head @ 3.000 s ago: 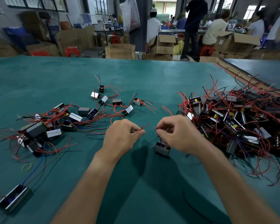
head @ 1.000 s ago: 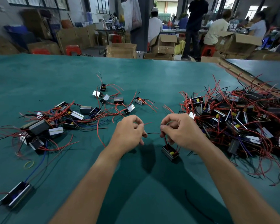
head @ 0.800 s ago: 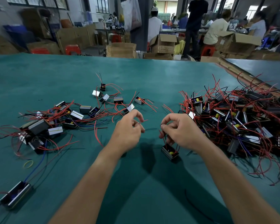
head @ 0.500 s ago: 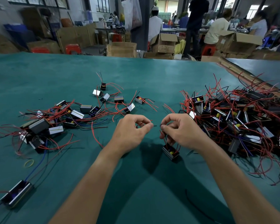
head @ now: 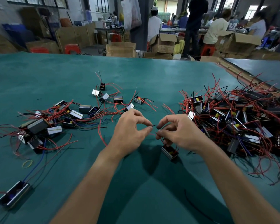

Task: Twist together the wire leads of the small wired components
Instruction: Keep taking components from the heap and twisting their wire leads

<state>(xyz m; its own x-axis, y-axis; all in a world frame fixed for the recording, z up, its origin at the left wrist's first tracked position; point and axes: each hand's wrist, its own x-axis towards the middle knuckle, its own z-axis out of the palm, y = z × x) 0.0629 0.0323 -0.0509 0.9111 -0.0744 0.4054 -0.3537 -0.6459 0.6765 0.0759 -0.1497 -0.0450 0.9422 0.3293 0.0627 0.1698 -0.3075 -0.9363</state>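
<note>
Wire leads [head: 153, 125] pinched between both hands over the green table [head: 136, 75].

At left lies a loose scatter of components [head: 55, 120]. The left hand [head: 128, 133] nips the black lead's tip between thumb and forefinger. A second ago that lead spanned a wider gap between the hands. Now they nearly meet, so this twist looks close to done. The right hand [head: 179, 133] pinches the leads just above the small component [head: 169, 153], which stands on the near table. The tangled heap [head: 233, 120] lies at right. Far off stand open cardboard boxes [head: 164, 42], contents unseen.
</note>
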